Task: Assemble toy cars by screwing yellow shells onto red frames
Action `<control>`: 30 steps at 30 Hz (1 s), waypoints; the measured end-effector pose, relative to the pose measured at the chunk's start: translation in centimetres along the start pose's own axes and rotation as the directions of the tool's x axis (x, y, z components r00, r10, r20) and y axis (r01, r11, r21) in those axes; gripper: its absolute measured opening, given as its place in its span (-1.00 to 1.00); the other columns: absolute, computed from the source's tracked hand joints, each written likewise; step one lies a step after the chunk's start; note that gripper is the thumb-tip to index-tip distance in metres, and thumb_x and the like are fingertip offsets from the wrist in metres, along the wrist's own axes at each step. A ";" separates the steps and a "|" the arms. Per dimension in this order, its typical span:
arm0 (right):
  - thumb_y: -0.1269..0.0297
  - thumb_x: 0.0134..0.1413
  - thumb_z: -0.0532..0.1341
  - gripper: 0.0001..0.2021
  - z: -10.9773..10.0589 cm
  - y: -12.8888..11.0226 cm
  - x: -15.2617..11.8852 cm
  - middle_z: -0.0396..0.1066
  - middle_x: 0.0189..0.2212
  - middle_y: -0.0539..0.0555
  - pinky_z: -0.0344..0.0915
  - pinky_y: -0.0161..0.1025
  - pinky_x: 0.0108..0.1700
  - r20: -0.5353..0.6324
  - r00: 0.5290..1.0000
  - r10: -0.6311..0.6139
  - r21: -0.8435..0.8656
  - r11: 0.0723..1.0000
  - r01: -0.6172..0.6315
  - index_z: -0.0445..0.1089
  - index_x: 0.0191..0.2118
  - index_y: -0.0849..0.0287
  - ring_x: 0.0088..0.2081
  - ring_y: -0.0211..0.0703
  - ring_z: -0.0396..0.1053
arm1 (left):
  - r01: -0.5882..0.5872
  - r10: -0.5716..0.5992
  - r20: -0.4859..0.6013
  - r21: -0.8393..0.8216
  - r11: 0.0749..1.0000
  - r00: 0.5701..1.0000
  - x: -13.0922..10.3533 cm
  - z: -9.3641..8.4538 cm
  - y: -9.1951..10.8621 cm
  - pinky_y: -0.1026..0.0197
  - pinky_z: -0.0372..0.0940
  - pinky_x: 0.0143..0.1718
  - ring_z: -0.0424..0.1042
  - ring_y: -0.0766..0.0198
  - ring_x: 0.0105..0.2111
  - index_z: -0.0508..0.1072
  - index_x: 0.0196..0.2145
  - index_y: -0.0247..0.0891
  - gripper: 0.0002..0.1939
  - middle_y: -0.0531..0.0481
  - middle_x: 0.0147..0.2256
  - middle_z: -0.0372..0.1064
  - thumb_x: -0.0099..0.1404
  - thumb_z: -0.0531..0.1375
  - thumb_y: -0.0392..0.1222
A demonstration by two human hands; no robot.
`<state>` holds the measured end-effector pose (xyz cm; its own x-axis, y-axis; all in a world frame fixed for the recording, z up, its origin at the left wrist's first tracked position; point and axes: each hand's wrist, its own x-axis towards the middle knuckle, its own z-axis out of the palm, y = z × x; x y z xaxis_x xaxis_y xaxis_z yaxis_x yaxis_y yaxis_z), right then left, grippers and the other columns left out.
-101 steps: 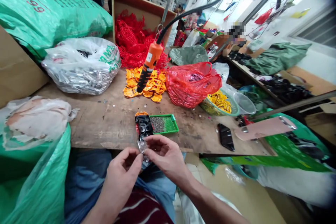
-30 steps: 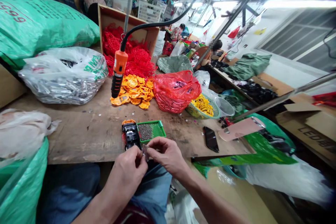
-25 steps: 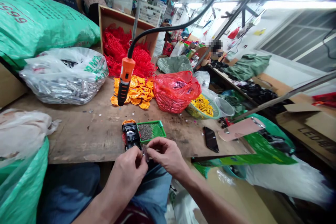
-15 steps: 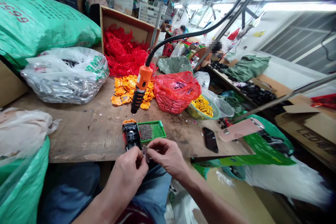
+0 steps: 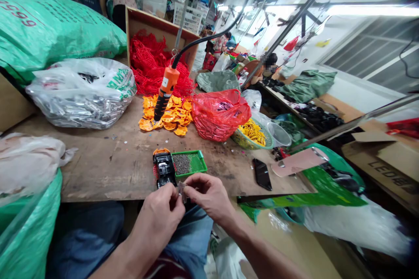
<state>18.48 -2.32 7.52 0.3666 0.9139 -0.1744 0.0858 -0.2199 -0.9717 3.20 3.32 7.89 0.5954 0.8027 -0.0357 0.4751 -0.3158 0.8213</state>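
Between the fingertips of my left hand (image 5: 163,209) and my right hand (image 5: 206,194) is a small clear plastic piece (image 5: 182,191), pinched from both sides at the table's front edge. Its exact kind is too small to make out. Just beyond my left hand a black and orange toy car body (image 5: 164,169) lies on the wooden table (image 5: 98,170). Touching its right side is a green plastic basket (image 5: 200,162) with many small screws (image 5: 181,164). An orange electric screwdriver (image 5: 166,91) hangs by its cable above the table, over a pile of orange plastic parts (image 5: 176,115).
A clear bag of silvery parts (image 5: 85,100) sits at left, near a large green sack (image 5: 59,26). A red bag (image 5: 219,113), a basket of yellow parts (image 5: 270,141), a phone (image 5: 262,173) and a pink cylinder (image 5: 299,161) are at right. Red parts (image 5: 153,65) fill a wooden box behind.
The hanging screwdriver has swung back and to the left. Both hands stay almost still on the clear piece. A person at the back left has shifted slightly.
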 end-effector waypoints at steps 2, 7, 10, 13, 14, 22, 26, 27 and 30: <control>0.27 -0.07 0.36 -0.87 0.0 0.0 0.0 0.53 -0.50 0.01 0.40 -0.37 -0.43 0.010 1.000 0.004 0.016 1.000 -0.004 0.51 -0.37 0.20 -0.49 -0.25 0.46 | 0.003 -0.003 0.003 0.002 1.000 1.000 0.0 0.0 -0.1 0.25 0.12 -0.49 0.27 0.27 -0.58 0.13 -0.56 -0.14 -0.76 0.08 -0.59 0.30 0.25 0.05 -0.20; 0.30 -0.08 0.35 -0.90 0.1 0.2 -0.2 0.52 -0.51 0.00 0.38 -0.38 -0.46 -0.007 1.000 0.007 0.005 1.000 -0.007 0.50 -0.38 0.20 -0.51 -0.26 0.46 | -0.006 0.006 0.002 0.010 1.000 1.000 0.0 0.2 -0.2 0.24 0.11 -0.49 0.27 0.27 -0.58 0.12 -0.56 -0.13 -0.76 0.08 -0.58 0.29 0.25 0.05 -0.20; 0.33 -0.08 0.33 -0.93 0.2 0.1 -0.3 0.51 -0.52 0.00 0.38 -0.38 -0.46 -0.016 1.000 -0.003 -0.029 1.000 0.003 0.50 -0.40 0.20 -0.51 -0.25 0.45 | 0.001 -0.001 0.016 0.008 1.000 1.000 0.0 0.4 -0.1 0.24 0.10 -0.48 0.27 0.27 -0.57 0.12 -0.56 -0.14 -0.76 0.08 -0.59 0.28 0.25 0.04 -0.19; 0.36 -0.07 0.32 -0.96 0.3 0.0 -0.3 0.50 -0.53 0.00 0.39 -0.37 -0.44 -0.007 1.000 -0.023 -0.043 0.999 0.022 0.50 -0.41 0.19 -0.51 -0.25 0.46 | 0.012 -0.012 0.029 0.001 1.000 1.000 0.0 0.3 -0.2 0.24 0.10 -0.47 0.26 0.27 -0.57 0.12 -0.56 -0.14 -0.76 0.07 -0.58 0.29 0.25 0.04 -0.20; 0.37 -0.07 0.31 -0.97 0.3 0.0 -0.3 0.50 -0.54 -0.01 0.39 -0.37 -0.44 0.000 1.000 -0.024 -0.032 0.999 0.024 0.50 -0.41 0.19 -0.51 -0.25 0.45 | 0.015 -0.015 0.031 0.000 1.000 0.999 -0.1 0.3 -0.2 0.24 0.11 -0.47 0.26 0.27 -0.56 0.13 -0.56 -0.14 -0.76 0.07 -0.58 0.29 0.25 0.04 -0.19; 0.39 -0.06 0.32 -0.97 0.1 -0.1 -0.2 0.49 -0.52 -0.02 0.39 -0.38 -0.40 0.062 0.998 -0.031 0.047 0.998 0.029 0.50 -0.41 0.20 -0.49 -0.28 0.43 | 0.030 -0.030 0.048 -0.016 0.999 0.998 -0.4 0.4 -0.5 0.24 0.11 -0.46 0.26 0.27 -0.55 0.14 -0.56 -0.15 -0.77 0.07 -0.57 0.29 0.25 0.05 -0.18; 0.39 -0.06 0.32 -0.97 0.0 -0.4 -0.3 0.49 -0.53 -0.02 0.38 -0.39 -0.41 0.064 0.997 -0.053 0.023 0.998 0.052 0.50 -0.42 0.22 -0.50 -0.29 0.42 | 0.023 -0.022 0.040 -0.026 0.999 0.999 -0.4 0.2 -0.3 0.24 0.12 -0.47 0.24 0.29 -0.56 0.12 -0.56 -0.15 -0.76 0.08 -0.58 0.27 0.24 0.05 -0.20; 0.39 -0.06 0.32 -0.97 0.0 -0.5 -0.4 0.49 -0.52 -0.01 0.38 -0.40 -0.41 0.070 0.996 -0.049 0.024 0.999 0.048 0.51 -0.42 0.23 -0.49 -0.30 0.42 | 0.017 -0.016 0.039 -0.030 0.999 0.999 -0.4 0.2 -0.3 0.25 0.12 -0.47 0.24 0.29 -0.56 0.12 -0.56 -0.15 -0.76 0.08 -0.57 0.27 0.25 0.05 -0.20; 0.39 -0.06 0.32 -0.97 0.1 -0.5 -0.5 0.49 -0.51 -0.01 0.37 -0.40 -0.40 0.070 0.997 -0.030 0.036 0.999 0.027 0.51 -0.42 0.22 -0.49 -0.31 0.41 | 0.001 0.001 0.039 -0.039 0.999 0.999 -0.5 0.0 -0.2 0.25 0.12 -0.47 0.24 0.29 -0.56 0.14 -0.56 -0.15 -0.76 0.09 -0.57 0.27 0.26 0.05 -0.19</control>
<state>18.15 -2.67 8.05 0.2982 0.9416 -0.1563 0.0626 -0.1828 -0.9812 2.82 3.03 7.73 0.6206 0.7820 -0.0574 0.4497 -0.2950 0.8431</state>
